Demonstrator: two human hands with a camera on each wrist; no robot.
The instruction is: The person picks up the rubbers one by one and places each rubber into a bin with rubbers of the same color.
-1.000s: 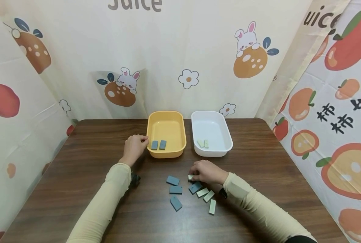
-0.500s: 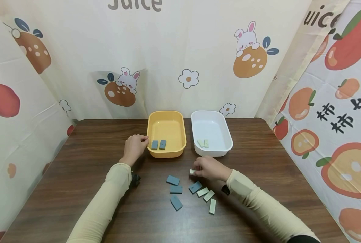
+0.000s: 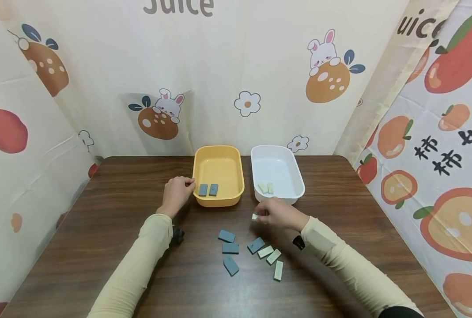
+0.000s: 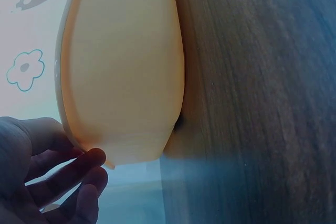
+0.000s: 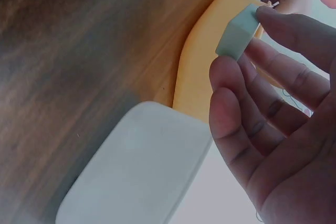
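1. Pale green block [image 5: 236, 34], one. Held above the table [image 3: 81, 247], just off the front left corner of the white box [image 3: 274, 161].
2. Right hand [image 3: 278, 213]. Thumb and fingertips pinch that block; the palm is clear of it.
3. Yellow box [image 3: 218, 163], near the table's far edge, left of the white box. Contents: two blue-grey blocks [image 3: 213, 190], towards its front left corner.
4. Left hand [image 3: 176, 194]. Thumb and finger pinch the yellow box's left rim, towards the front.
5. White box contents: two pale green blocks [image 3: 270, 188], towards the front left corner.
6. Loose on the table, between boxes and near edge: four blue-grey blocks [image 3: 230, 248]; three pale green blocks [image 3: 278, 270], rightmost.
7. Hazards, as judged: a fingertip-only hold could let the block slip; low carriage could knock it on the white box's front rim; a left-hand tug could shift the yellow box.
8. Lettering: "Juice" on the back cloth [image 3: 216, 66], cropped above; "uice" at its right; "柿柿如" on the side cloth [image 3: 424, 106]. Brands, labels: none legible.
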